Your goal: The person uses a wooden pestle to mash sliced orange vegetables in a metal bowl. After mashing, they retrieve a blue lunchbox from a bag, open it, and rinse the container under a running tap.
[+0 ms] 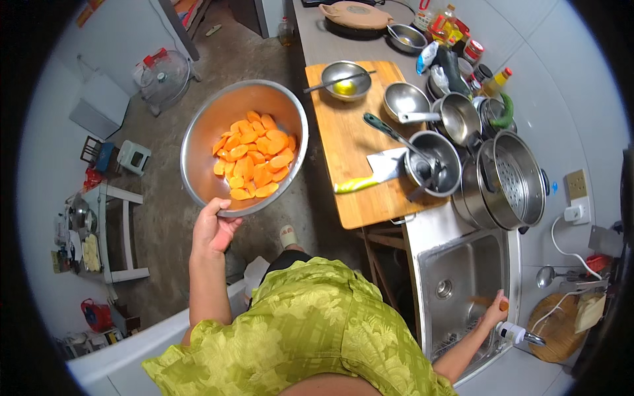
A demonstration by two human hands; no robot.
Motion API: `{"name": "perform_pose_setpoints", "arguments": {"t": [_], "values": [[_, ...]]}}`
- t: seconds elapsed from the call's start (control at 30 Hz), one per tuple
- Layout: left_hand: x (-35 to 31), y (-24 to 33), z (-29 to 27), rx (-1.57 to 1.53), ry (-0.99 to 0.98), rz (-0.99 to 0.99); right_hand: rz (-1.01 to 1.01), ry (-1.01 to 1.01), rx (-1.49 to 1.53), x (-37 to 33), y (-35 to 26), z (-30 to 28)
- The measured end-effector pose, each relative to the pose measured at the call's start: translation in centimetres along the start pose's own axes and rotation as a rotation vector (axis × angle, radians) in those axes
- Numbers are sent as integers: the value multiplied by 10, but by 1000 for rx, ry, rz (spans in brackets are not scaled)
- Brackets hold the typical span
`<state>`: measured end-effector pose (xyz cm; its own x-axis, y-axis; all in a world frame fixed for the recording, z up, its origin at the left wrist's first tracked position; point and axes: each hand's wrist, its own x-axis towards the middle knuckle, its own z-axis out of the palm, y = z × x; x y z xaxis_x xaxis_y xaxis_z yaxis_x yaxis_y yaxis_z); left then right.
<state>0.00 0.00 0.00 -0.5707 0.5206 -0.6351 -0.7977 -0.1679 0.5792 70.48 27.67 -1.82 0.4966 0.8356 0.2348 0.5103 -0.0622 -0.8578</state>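
Above the floor, to the left of the wooden board (356, 210), a big metal bowl (197, 148) is hanging in the air, and lots of orange carrot slices (254, 155) are lying inside it. From the head view, the left hand (216, 228) is gripping the near edge of the bowl, with the thumb over the rim and other fingers going under it. No other hand is touching it. On the right, the right hand (492, 311) is hanging over the sink (462, 264), close to the white and silver tap (522, 334). Its fingers are curling around something orange-brown (504, 306), but that is too blurry to tell what it is. On the board, a cleaver (383, 168) with a yellow handle is lying flat, and a small bowl (338, 69) with yellow liquid is standing at the far end.

It looks like the person is carrying the cut carrots, since the pieces are sitting together in the big bowl. The next move is probably calling for a tight left grip, because one hand is holding everything and a tipping bowl could be spilling slices onto the floor.
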Motion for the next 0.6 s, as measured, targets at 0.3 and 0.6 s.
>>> {"name": "perform_pose_setpoints", "arguments": {"t": [0.3,0.6], "values": [[96,101,-60,46,-25,-43,-333,243,-369,-50,-29,99],[183,171,-41,130,-77,-72,-117,249,-313,-96,-73,159]]}}
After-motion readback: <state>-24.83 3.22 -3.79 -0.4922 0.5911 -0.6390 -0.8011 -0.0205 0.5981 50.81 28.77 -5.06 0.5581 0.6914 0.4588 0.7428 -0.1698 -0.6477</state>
